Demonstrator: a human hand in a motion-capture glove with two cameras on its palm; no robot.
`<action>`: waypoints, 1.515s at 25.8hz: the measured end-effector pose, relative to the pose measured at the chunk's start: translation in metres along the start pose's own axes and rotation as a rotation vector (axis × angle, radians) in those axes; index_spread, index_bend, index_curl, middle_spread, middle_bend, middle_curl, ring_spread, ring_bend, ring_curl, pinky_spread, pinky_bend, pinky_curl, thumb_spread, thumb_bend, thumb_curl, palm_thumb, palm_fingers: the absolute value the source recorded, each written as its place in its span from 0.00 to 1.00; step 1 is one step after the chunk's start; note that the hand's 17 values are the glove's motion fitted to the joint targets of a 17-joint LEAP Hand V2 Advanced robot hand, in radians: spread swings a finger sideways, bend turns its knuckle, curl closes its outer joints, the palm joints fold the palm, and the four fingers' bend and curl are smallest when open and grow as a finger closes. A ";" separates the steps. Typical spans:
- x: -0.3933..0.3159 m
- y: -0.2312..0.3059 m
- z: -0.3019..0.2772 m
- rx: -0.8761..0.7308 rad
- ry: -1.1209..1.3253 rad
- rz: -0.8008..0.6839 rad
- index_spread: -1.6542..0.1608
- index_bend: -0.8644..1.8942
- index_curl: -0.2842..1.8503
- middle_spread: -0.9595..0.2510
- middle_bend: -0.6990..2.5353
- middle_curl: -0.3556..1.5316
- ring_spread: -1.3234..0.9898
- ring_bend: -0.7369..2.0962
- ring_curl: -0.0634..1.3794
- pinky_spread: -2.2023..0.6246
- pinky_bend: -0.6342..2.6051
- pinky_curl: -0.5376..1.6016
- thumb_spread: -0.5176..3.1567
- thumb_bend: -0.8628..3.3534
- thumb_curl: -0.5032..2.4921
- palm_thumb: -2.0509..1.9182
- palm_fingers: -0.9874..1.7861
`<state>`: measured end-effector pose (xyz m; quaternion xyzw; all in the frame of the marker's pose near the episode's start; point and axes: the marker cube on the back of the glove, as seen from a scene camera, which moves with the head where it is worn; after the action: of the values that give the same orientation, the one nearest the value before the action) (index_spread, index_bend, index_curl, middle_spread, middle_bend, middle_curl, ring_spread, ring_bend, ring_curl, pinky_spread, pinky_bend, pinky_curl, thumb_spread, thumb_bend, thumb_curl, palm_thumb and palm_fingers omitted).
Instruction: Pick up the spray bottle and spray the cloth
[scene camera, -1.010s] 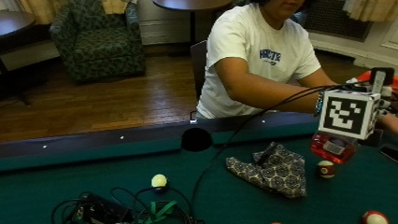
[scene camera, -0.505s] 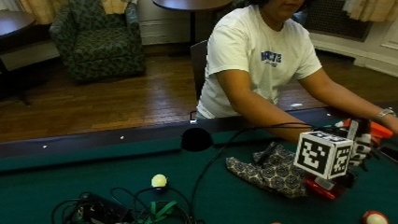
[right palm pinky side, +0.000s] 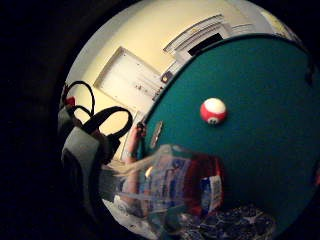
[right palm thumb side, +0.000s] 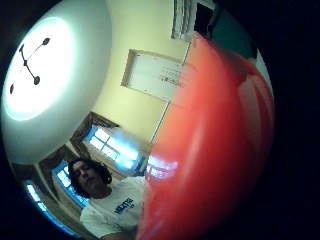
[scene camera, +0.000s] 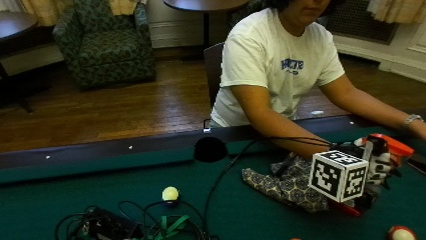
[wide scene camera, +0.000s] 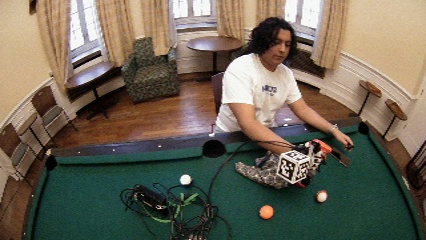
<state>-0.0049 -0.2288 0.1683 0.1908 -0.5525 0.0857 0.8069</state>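
A person's gloved right hand (scene camera: 378, 167) grips a red-topped spray bottle (scene camera: 388, 146), tilted over the patterned cloth (scene camera: 286, 185) lying on the green surface (scene camera: 100, 192), a red-and-white ball (scene camera: 401, 233) nearby.

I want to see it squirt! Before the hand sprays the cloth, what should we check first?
1. Bottle in the hand: ok, the gloved fingers wrap around it.
2. Cloth close by: ok, it lies crumpled on the table right beside the bottle.
3. Nozzle aimed at the cloth: cannot tell, the glove hides it.
4. Finger on the trigger: cannot tell.
5. Bare hand out of the way: ok, it rests on the table behind the bottle, on the side away from the cloth.
6. Striped ball away from the cloth: ok, apart on the felt.
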 end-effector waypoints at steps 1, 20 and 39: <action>0.000 0.000 0.000 0.001 -0.001 -0.001 0.74 0.40 0.45 0.61 0.39 0.50 0.48 0.52 0.39 0.67 0.35 0.45 0.25 0.20 0.46 0.75 0.84; 0.009 0.017 -0.001 -0.130 -0.062 0.207 0.74 0.39 0.45 0.62 0.39 0.50 0.49 0.51 0.39 0.69 0.32 0.44 0.26 0.20 0.46 0.75 0.79; 0.018 0.085 -0.075 -0.335 0.626 0.301 0.69 0.34 0.34 0.67 0.28 0.41 0.53 0.38 0.29 0.85 0.31 0.43 0.40 0.19 0.37 0.67 0.49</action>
<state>0.0368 -0.1225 0.1795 -0.0625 -0.3077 0.1658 0.9349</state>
